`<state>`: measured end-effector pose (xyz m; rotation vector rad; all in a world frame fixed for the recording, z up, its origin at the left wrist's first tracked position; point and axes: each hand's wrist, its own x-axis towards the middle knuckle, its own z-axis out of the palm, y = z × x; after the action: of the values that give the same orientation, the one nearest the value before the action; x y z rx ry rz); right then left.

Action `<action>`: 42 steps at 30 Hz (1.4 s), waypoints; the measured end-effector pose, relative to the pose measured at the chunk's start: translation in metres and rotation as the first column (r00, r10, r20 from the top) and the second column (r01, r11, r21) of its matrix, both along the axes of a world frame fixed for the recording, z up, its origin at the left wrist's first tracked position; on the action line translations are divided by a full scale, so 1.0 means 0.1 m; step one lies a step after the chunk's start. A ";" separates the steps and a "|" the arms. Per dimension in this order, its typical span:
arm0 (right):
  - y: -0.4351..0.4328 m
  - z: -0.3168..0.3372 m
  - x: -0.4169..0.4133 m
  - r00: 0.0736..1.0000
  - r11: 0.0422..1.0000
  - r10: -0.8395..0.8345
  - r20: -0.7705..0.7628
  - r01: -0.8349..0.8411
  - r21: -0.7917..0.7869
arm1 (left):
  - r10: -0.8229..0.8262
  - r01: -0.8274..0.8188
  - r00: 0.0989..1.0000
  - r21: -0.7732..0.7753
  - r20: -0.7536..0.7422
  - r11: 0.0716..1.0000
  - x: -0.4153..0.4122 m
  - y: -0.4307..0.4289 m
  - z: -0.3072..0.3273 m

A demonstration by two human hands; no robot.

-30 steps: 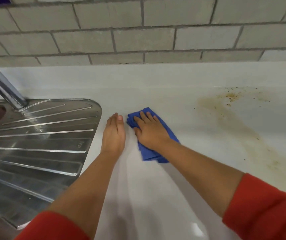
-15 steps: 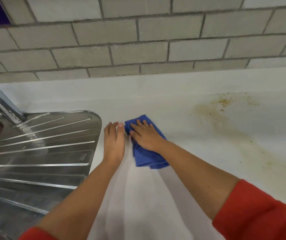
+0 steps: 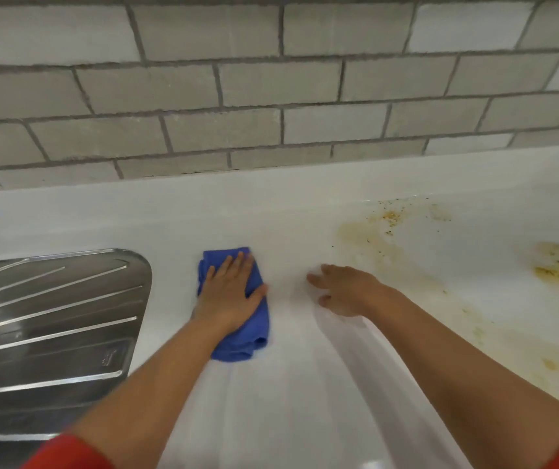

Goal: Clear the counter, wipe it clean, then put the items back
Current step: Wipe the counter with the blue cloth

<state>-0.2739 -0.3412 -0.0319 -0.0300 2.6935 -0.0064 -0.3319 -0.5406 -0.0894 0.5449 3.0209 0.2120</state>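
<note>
Fingers (image 3: 234, 265) of the left hand (image 3: 229, 296) are spread flat and pressing down on the folded blue microfibre cloth (image 3: 237, 333), not gripping it, just pinning it to the white bench (image 3: 305, 384); right hand (image 3: 345, 292) is loose, fingers apart, holding nothing, just off or barely touching the bench beside the cloth, can't tell which. The cloth sits just right of the steel drainer (image 3: 51, 316), well apart from the mess.

The real work looks like it's still ahead: yellow-brown stains with dark specks (image 3: 389, 228) toward the tiled wall (image 3: 271, 96), plus another patch (image 3: 558, 265) further right; no items on the bench in view, so I'd say clearing is done and wiping is mid-way.

My two cents: keep the palm flat and weight over the cloth; sweep right in overlapping passes; the dried stuff will probably need small firm circles; refold to a clean face so the gunk isn't smeared back; pull crumbs toward the front edge, not into the wall corner.
</note>
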 end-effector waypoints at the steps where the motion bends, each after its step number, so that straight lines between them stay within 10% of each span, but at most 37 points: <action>1: -0.01 0.00 0.01 1.000 1.000 0.007 0.002 -0.007 -0.008 | 0.060 -0.060 0.998 0.003 -0.007 0.998 -0.15 -0.07 0.00; 10: 0.00 -0.08 -0.04 0.998 0.997 -0.031 0.049 0.035 -0.073 | 0.161 -0.158 0.986 -0.056 0.040 0.986 -1.23 0.39 0.06; 18: -0.01 -0.05 0.03 0.997 0.992 -0.067 0.036 0.071 -0.109 | -0.260 0.253 0.965 0.193 0.013 0.948 -0.74 0.36 -0.03; 27: -0.05 -0.08 0.05 0.997 0.989 -0.072 0.000 0.071 -0.132 | 0.394 -0.400 0.916 0.091 0.077 0.912 -1.14 1.02 0.04; 36: 0.11 -0.12 0.07 0.993 0.972 -0.073 -0.096 0.049 -0.231 | -0.421 0.419 0.907 0.109 -0.005 0.901 -0.98 1.07 0.01; 42: 0.35 0.01 0.46 0.953 0.934 -0.133 -0.273 0.029 -0.355 | 0.055 -0.056 0.998 -0.012 -0.028 0.998 -1.18 1.13 0.01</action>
<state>-0.2278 -0.3067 -0.0306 -0.0286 2.9518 -0.5470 -0.4503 -0.4281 -0.0880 0.4670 3.0644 0.1901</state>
